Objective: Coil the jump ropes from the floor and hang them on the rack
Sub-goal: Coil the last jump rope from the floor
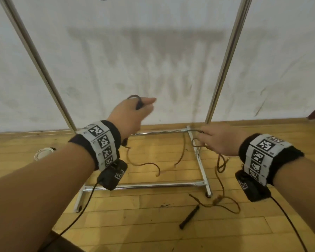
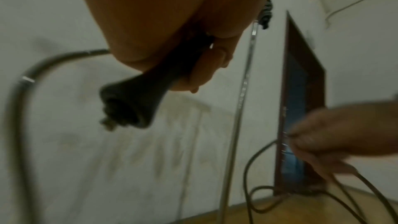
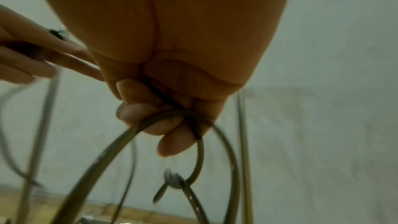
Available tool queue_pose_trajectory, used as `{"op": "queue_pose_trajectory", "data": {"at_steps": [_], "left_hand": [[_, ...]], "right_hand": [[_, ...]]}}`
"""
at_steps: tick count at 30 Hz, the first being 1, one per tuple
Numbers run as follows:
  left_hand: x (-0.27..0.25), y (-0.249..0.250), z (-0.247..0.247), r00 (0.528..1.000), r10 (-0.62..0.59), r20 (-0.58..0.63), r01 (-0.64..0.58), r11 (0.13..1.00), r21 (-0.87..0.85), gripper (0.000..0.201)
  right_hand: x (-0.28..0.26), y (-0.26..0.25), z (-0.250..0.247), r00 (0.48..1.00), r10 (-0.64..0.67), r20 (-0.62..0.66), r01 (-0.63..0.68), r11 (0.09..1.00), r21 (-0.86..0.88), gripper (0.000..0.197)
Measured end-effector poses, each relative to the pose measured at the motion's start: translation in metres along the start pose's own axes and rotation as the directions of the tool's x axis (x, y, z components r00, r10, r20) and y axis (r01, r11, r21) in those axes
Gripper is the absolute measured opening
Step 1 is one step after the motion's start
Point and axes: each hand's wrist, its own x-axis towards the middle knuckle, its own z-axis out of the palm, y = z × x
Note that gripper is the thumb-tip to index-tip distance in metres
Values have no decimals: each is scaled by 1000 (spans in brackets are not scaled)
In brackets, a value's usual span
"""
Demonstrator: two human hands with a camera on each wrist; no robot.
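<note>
Wooden floorboards (image 1: pixel 153 224) run up to a pale, smudged wall, and against that wall stands the chrome rack (image 1: pixel 224 70), its two uprights rising out of frame and its base bars lying on the floor. One brown jump rope (image 1: pixel 220 180) is partly gathered: its slack trails in curves between the base bars and past the rack's right foot, with a knotted stretch and the second black handle (image 1: pixel 189 216) lying loose on the boards. A pale coiled cord (image 1: pixel 42 153) sits further left, near the wall. The step in hand appears to be coiling, and doing it well likely means keeping the raised handle fixed as an anchor while the other hand feeds even loops, drawing the slack clear of the base bars so it does not snag, and minding the knot. The left hand (image 1: pixel 131 115) is raised in front of the wall; its grip is closed around the first black handle (image 2: pixel 137 98), fingers wrapped on it, with the rope arching out behind. The right hand (image 1: pixel 218 139) is lower, near the rack's right upright; its grip is curled tight round several strands of the rope, loops hanging beneath the fingers (image 3: pixel 137 94).
</note>
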Motion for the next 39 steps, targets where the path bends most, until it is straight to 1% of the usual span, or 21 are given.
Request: {"op": "queue_pose_trajectory", "data": {"at_steps": [1,3,5,6,8,11,13,15,17,20,22,23,24,26,28,30,32,34,36,37,39], "left_hand": [[-5,6,9,995,39,88,-41,999,19,26],[-13,14,25,965,82,250,-101,993,64,30],[-15,19,35,927,90,364,-134,986,97,26],[-15,20,37,914,96,394,-146,984,101,21],[-12,21,36,917,113,382,-165,980,107,14],[-6,20,31,955,173,240,-214,964,157,16],[0,20,25,981,173,90,-182,978,99,18],[8,17,17,991,108,-76,-108,994,0,21],[16,12,5,972,10,-235,-37,993,-111,24],[27,-1,-21,901,-124,-416,43,979,-198,24],[32,-12,-39,855,-219,-470,106,961,-254,24],[33,-18,-45,853,-240,-463,130,958,-257,25],[32,-23,-47,868,-236,-436,151,963,-222,25],[25,-27,-40,924,-174,-341,158,985,-75,20],[14,-20,-23,975,-81,-207,84,996,5,21],[2,-6,-5,999,-3,-35,2,1000,-16,20],[-7,7,16,983,54,175,-50,998,-26,22],[-16,13,30,938,88,334,-87,996,-17,22],[-20,17,38,902,108,417,-98,994,-45,19],[-20,19,39,893,117,434,-97,993,-69,15],[-18,20,39,900,131,415,-101,990,-94,11]], "right_hand": [[-1,-11,-2,998,-59,-17,58,998,-8,30],[-4,-29,-6,990,-134,-43,134,991,16,27],[-7,-42,-10,979,-190,-73,194,980,41,27],[-8,-45,-11,974,-211,-88,215,976,43,27],[-10,-46,-13,966,-229,-118,236,970,48,27],[-8,-39,-11,966,-204,-158,222,970,101,28],[-4,-28,-9,974,-135,-181,168,968,187,27],[-1,-12,-6,984,-56,-168,93,971,222,29],[-1,9,2,994,34,-105,-14,981,191,31],[-4,46,16,979,203,31,-203,979,11,32],[-8,66,20,935,320,150,-312,947,-75,29],[-10,71,21,920,347,183,-337,938,-84,27],[-11,73,20,918,348,191,-341,937,-69,26],[-11,62,15,945,289,152,-291,957,-11,26],[-7,37,6,981,173,84,-178,983,53,26],[-5,8,-2,998,53,29,-56,989,135,26],[-8,-14,-7,999,-43,-34,49,975,216,27],[-10,-30,-10,992,-95,-84,118,931,346,27],[-12,-39,-13,986,-106,-130,152,888,434,28],[-13,-41,-15,983,-108,-149,165,874,457,28],[-14,-41,-16,978,-116,-173,188,851,490,27]]}}
